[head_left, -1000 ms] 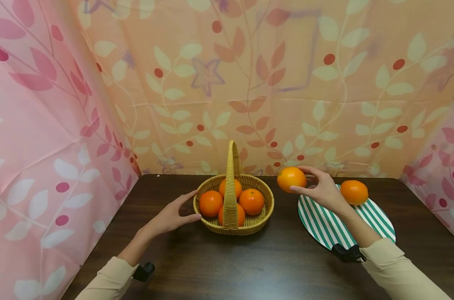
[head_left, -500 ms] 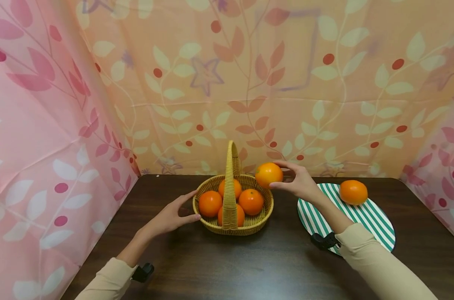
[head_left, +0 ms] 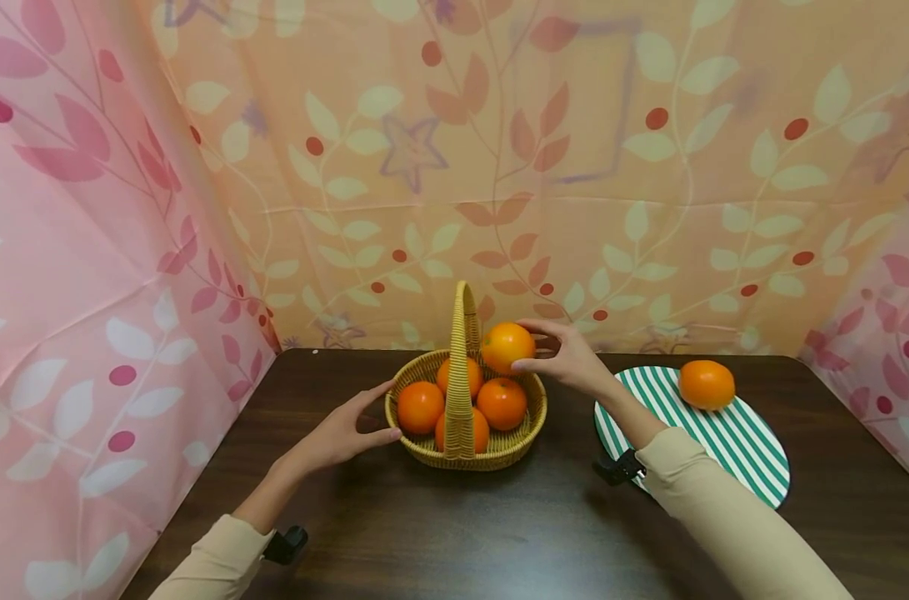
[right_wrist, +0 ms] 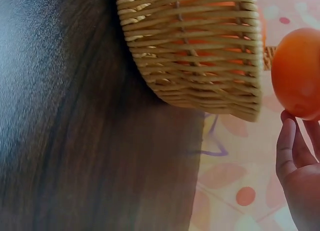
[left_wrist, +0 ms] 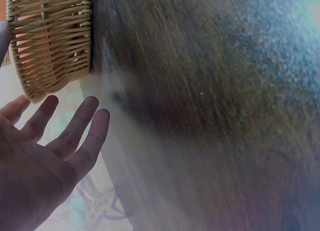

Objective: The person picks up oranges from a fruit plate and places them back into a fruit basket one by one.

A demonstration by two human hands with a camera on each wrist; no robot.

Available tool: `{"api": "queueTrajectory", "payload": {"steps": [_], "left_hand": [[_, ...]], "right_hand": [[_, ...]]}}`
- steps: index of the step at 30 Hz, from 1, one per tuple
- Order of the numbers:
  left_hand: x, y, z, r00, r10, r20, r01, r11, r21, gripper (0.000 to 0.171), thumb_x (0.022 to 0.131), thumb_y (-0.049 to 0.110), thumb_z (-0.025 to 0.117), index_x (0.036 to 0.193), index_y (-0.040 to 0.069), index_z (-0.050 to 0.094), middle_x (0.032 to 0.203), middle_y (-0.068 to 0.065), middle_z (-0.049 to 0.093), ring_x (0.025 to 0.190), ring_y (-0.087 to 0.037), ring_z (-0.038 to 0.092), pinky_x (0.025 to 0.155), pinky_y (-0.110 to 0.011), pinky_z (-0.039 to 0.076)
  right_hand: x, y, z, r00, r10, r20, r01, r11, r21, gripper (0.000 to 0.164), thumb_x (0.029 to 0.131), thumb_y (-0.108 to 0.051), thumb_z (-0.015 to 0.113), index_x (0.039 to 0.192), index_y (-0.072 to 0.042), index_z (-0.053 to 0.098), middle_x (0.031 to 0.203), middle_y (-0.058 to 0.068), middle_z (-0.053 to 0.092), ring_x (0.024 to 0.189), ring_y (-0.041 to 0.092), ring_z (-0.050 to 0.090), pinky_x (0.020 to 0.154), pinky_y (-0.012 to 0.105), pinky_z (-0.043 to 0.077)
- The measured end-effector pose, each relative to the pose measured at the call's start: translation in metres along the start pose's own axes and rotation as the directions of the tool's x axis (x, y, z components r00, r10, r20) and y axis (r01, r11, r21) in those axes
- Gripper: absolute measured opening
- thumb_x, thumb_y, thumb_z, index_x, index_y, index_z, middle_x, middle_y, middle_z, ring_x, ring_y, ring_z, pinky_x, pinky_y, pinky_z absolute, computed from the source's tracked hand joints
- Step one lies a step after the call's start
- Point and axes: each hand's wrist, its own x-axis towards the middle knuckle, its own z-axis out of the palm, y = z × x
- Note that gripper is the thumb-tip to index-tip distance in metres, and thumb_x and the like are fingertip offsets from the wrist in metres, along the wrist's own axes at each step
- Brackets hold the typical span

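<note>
An orange (head_left: 508, 347) is pinched between the thumb and fingers of my right hand (head_left: 570, 362), above the back right part of a wicker basket (head_left: 499, 459). In the right wrist view this orange (right_wrist: 299, 73) is beyond the basket's rim, with fingertips against its underside. Several oranges (head_left: 502, 403) lie inside the basket, partly hidden by its upright handle (head_left: 460, 375). My left hand (head_left: 337, 429) rests at the basket's left rim, thumb and fingers spread. From the left wrist, its fingers (left_wrist: 90, 136) look extended beside the wicker wall (left_wrist: 50, 46).
On the right lies a round mat or plate (head_left: 731, 450) with green and white stripes, bearing one orange (head_left: 706, 385). The dark wooden table (head_left: 454, 533) ends at a patterned cloth (head_left: 417, 233) behind the basket. Pink cloth hangs at the left.
My right hand has carried its orange leftward from beside the striped mat to above the basket. The left hand and basket have stayed in place.
</note>
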Motion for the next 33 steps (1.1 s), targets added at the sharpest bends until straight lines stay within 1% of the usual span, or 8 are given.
{"api": "queueTrajectory", "payload": {"steps": [3,9,15,20,22,27,30,33], "left_hand": [[0.0,0.0,0.0,1.0,-0.004,0.001,0.004,1.0,0.002,0.085,0.092,0.041,0.077,0.16,0.015,0.034,0.159,-0.015,0.035,0.14,-0.042,0.038,0.104,-0.056,0.044],[0.0,0.0,0.002,1.0,-0.013,0.003,0.013,1.0,0.01,0.085,0.092,0.043,0.076,0.161,0.017,0.034,0.159,-0.015,0.035,0.14,-0.042,0.038,0.104,-0.056,0.043],[0.0,0.0,0.001,1.0,-0.013,0.007,0.013,1.0,0.011,0.085,0.092,0.044,0.076,0.161,0.018,0.033,0.159,-0.015,0.035,0.139,-0.043,0.039,0.104,-0.057,0.043],[0.0,0.001,0.0,1.0,-0.019,0.009,0.019,1.0,0.004,0.085,0.092,0.043,0.076,0.161,0.018,0.034,0.159,-0.015,0.035,0.138,-0.042,0.041,0.104,-0.056,0.044],[0.0,0.001,0.0,1.0,-0.019,0.011,0.019,1.0,0.01,0.085,0.092,0.044,0.076,0.161,0.018,0.033,0.159,-0.015,0.035,0.139,-0.042,0.04,0.104,-0.056,0.043],[-0.001,0.0,0.001,1.0,-0.018,0.013,0.017,1.0,0.021,0.085,0.092,0.045,0.075,0.161,0.019,0.033,0.16,-0.014,0.034,0.141,-0.041,0.037,0.105,-0.057,0.042],[-0.001,0.0,0.001,1.0,-0.022,0.011,0.022,0.999,0.023,0.085,0.092,0.045,0.075,0.161,0.019,0.033,0.16,-0.014,0.035,0.14,-0.041,0.038,0.105,-0.058,0.041],[-0.001,0.0,0.0,1.0,-0.028,0.012,0.028,0.999,0.026,0.085,0.092,0.046,0.075,0.161,0.019,0.033,0.159,-0.015,0.035,0.14,-0.042,0.038,0.105,-0.06,0.041]], "right_hand": [[0.002,0.005,0.004,1.0,0.003,0.013,-0.003,1.0,-0.026,0.062,0.085,-0.01,0.085,0.142,-0.009,0.059,0.132,0.013,0.063,0.113,0.033,0.064,0.088,0.041,0.057],[0.0,0.011,0.006,0.999,0.044,0.012,-0.044,0.997,-0.064,0.062,0.086,-0.015,0.085,0.143,-0.012,0.059,0.131,0.009,0.064,0.114,0.028,0.064,0.091,0.043,0.055],[0.001,0.012,0.005,0.999,0.05,0.012,-0.049,0.996,-0.081,0.063,0.087,-0.017,0.084,0.144,-0.011,0.057,0.134,0.009,0.062,0.119,0.03,0.062,0.094,0.046,0.053],[0.005,0.014,0.007,0.998,0.037,0.059,-0.032,0.995,-0.091,0.064,0.089,-0.015,0.082,0.146,-0.008,0.054,0.137,0.012,0.06,0.119,0.032,0.062,0.096,0.048,0.052],[0.006,0.015,0.009,0.996,0.04,0.083,-0.033,0.996,-0.08,0.065,0.089,-0.013,0.082,0.147,-0.006,0.052,0.139,0.014,0.058,0.122,0.035,0.06,0.097,0.051,0.051],[0.001,0.017,0.005,0.993,0.072,0.089,-0.066,0.996,-0.066,0.068,0.089,-0.012,0.082,0.148,-0.003,0.05,0.143,0.017,0.054,0.126,0.038,0.056,0.099,0.054,0.049],[-0.004,0.016,-0.002,0.995,0.081,0.058,-0.077,0.995,-0.063,0.064,0.089,-0.011,0.081,0.145,-0.002,0.052,0.139,0.02,0.057,0.122,0.037,0.06,0.097,0.049,0.051],[-0.009,0.013,-0.01,0.998,0.063,0.013,-0.062,0.997,-0.049,0.054,0.09,-0.008,0.079,0.138,0.002,0.058,0.131,0.025,0.061,0.116,0.036,0.063,0.091,0.04,0.056]]}}
